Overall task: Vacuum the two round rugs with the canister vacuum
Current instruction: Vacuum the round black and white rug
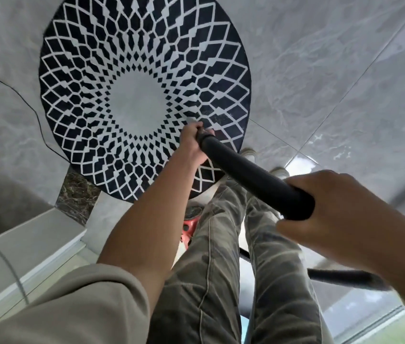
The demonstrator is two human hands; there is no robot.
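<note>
- Head view: the black-and-white round rug (144, 95) lies flat on the grey tiled floor (320, 70).
- The left hand (192, 145) has its grip wrapped round the lower end of the black vacuum wand (253, 177), over the rug's near right part.
- The right hand (325, 209) has its grip curled round the wand's upper end.

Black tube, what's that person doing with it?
A person is vacuuming a round black-and-white rug. The left hand grips the tube low down, close to the rug, and the right hand holds its upper end. The tube's tip sits just right of the rug's pale centre, mostly hidden behind the left hand. A hose trails behind the legs. Only one rug is in view.
</note>
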